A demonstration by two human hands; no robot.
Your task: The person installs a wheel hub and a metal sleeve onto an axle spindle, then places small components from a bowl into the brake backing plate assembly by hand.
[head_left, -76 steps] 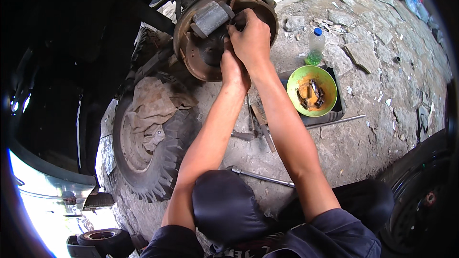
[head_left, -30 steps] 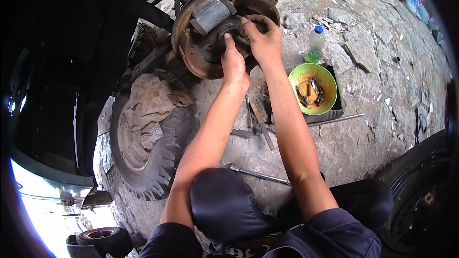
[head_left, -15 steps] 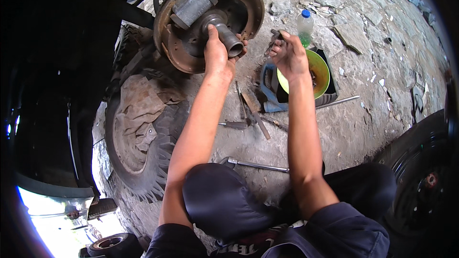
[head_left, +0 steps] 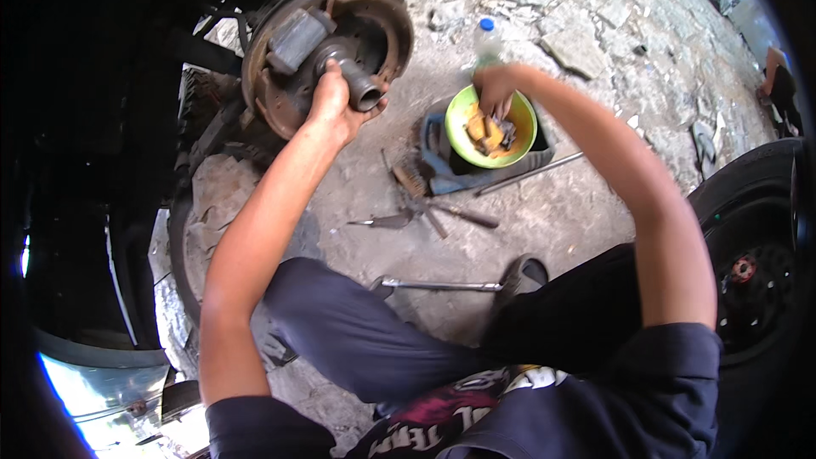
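Note:
My left hand (head_left: 337, 109) wraps round the metal spindle tube (head_left: 361, 85), thumb on top and fingers beneath. The tube sticks out from the middle of a rusty brake backing plate (head_left: 397, 34). A grey cylindrical metal block (head_left: 299, 38) is on the plate beside the tube. My right hand (head_left: 495, 92) reaches down over the far rim of a yellow-green bowl (head_left: 460, 146), fingers pointing inside. Its fingers are blurred, and whether they hold anything is unclear. Orange-yellow matter and dark pieces (head_left: 491, 136) lie in the bowl.
The bowl rests in a cut-open blue-black container (head_left: 442, 178). A blue-capped bottle (head_left: 487, 34) stands behind it. A wire brush (head_left: 410, 178), a screwdriver (head_left: 382, 221) and a long wrench (head_left: 442, 286) lie on the ground. A wheel (head_left: 748, 229) is at the right.
My right hand, which held up a small dark metal piece, has lowered to the bowl. The left hand still grips the spindle tube. The whole view has shifted.

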